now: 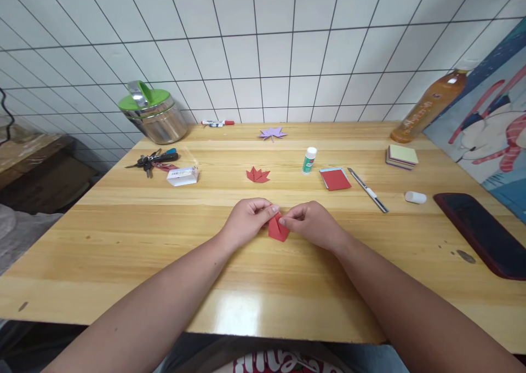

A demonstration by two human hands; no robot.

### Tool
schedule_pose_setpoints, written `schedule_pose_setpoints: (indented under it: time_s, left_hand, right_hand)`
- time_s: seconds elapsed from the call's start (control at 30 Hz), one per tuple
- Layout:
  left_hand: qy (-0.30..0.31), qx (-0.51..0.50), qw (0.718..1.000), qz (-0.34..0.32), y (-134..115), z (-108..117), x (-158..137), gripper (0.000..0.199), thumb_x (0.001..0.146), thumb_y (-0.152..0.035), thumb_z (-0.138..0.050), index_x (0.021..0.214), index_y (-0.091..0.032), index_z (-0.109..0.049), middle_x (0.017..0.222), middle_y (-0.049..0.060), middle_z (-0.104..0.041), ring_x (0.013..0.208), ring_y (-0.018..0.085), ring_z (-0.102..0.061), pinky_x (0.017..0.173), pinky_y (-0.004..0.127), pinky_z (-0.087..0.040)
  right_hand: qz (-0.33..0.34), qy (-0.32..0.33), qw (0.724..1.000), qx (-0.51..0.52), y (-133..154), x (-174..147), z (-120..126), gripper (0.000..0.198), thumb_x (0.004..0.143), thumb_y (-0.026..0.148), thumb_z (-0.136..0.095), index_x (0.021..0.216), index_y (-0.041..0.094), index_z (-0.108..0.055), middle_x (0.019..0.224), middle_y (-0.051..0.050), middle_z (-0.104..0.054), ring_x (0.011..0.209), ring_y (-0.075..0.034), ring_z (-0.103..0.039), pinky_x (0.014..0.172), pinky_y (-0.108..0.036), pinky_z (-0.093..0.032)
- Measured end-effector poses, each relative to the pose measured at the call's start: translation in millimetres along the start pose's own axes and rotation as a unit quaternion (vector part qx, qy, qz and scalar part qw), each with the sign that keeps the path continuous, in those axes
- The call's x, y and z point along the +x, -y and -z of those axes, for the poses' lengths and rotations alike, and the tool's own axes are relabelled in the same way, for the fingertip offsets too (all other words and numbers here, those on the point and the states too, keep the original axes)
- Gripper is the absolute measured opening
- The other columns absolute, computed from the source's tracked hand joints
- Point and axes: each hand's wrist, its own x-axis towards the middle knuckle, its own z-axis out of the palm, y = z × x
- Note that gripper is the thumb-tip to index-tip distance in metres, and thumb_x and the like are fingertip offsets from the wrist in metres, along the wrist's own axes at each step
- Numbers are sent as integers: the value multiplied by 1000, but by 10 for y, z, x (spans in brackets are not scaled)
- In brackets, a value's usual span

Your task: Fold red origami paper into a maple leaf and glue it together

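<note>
Between my hands is a small piece of folded red paper (278,233), low over the wooden table (156,263). My left hand (249,219) pinches its upper left edge between thumb and fingers. On the other side, my right hand (314,223) grips the upper right edge with thumb and index finger. Some of the paper's top is hidden behind the fingertips. Just beyond my hands lies a red folded-paper leaf (258,175). Farther back, by the wall, is a purple folded-paper leaf (272,134).
A glue stick (309,161), a stack of red paper squares (336,179) and a utility knife (368,190) are right of centre. Keys (150,161), a small white box (182,176) and a metal pot (156,115) stand left. Sticky notes (401,157), a bottle (429,107) and a phone (482,233) are right.
</note>
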Motion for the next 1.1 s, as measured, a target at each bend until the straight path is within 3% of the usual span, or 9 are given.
schedule_pose_setpoints:
  time_s: [0.13, 0.43, 0.6, 0.77, 0.83, 1.0, 1.1]
  left_hand:
    - [-73, -2, 997, -28, 16, -8, 33, 30, 76, -44, -63, 67, -15, -67, 62, 0, -64, 59, 12, -54, 59, 23, -42]
    - [-119, 16, 991, -57, 17, -43, -8, 31, 77, -43, -60, 63, -16, -65, 60, -1, -61, 58, 13, -52, 58, 23, -41]
    - [-184, 5, 981, -61, 33, 48, 37, 32, 79, -44, -58, 65, -15, -61, 58, -3, -55, 58, 11, -48, 58, 22, -38]
    - [-100, 16, 993, -60, 22, 35, 26, 32, 76, -44, -62, 62, -15, -58, 57, -3, -53, 55, 10, -47, 55, 22, -38]
    - [-77, 10, 995, -62, 8, -19, -1, 31, 74, -43, -64, 62, -15, -58, 57, -3, -54, 55, 10, -47, 54, 21, -38]
    - [-47, -22, 998, -41, -17, -91, -31, 36, 68, -48, -69, 63, -15, -58, 58, -2, -56, 53, 10, -48, 51, 21, -38]
    - [16, -71, 997, -32, -12, -96, -33, 36, 68, -48, -70, 76, -14, -62, 69, 1, -62, 61, 12, -55, 58, 23, -42]
  right_hand:
    - [2, -12, 1000, 12, -10, 9, -19, 30, 69, 40, -61, 50, 17, -58, 46, 6, -39, 46, -7, -30, 45, -22, -22]
    - [28, 22, 999, 29, -31, -42, 11, 23, 72, 35, -60, 58, 17, -65, 53, 3, -54, 50, -9, -42, 48, -21, -30]
    - [24, 21, 999, 15, -26, -72, 12, 19, 70, 32, -62, 60, 17, -69, 57, 1, -61, 53, -10, -48, 50, -22, -35]
    - [37, -44, 997, 58, -18, -57, 40, 27, 76, 40, -57, 74, 17, -70, 66, -1, -64, 58, -12, -52, 52, -22, -38]
    - [53, -35, 995, 72, -18, -51, 40, 28, 78, 41, -57, 77, 16, -70, 70, -2, -65, 62, -13, -53, 55, -23, -40]
    - [67, -36, 995, 60, -22, -42, -8, 21, 75, 36, -61, 70, 17, -67, 62, 1, -61, 55, -10, -50, 53, -22, -39]
    - [48, -61, 992, 94, -20, -33, -17, 22, 74, 38, -61, 67, 17, -62, 60, 2, -58, 50, -9, -47, 47, -21, -40]
